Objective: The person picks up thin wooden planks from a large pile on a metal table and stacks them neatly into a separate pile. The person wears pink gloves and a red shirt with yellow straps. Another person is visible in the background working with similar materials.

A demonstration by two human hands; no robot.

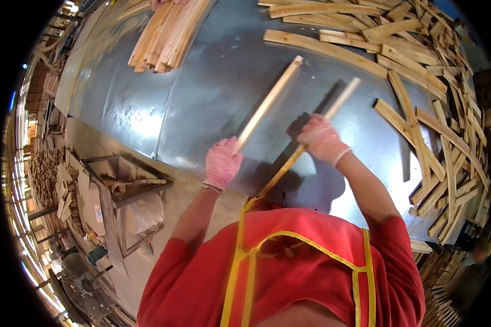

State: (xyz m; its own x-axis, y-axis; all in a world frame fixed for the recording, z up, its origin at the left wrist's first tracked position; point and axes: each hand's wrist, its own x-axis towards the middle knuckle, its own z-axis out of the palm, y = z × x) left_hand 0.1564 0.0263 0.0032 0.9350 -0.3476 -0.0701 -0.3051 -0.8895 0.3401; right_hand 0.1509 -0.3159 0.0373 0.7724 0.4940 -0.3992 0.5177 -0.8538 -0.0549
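Note:
Both my hands wear pink-and-white knit gloves. My left hand (223, 164) is closed round the near end of a pale wooden strip (271, 101), which slants away to the far right over the metal table. To its right, my right hand (323, 140) grips a second wooden strip (343, 98), its far end smeared by motion. Below that hand a narrow yellow-brown length (281, 175) runs down toward my red apron. I cannot tell for certain whether it belongs to the same strip. The two strips are apart.
A grey metal table (213, 98) spreads before me. Loose wooden strips (414, 52) lie heaped along its far and right sides. At the far left is a bundle of strips (166, 38), with another person's hand (166, 2) at its top. A metal-framed stand (114, 191) and fan (87, 283) are left.

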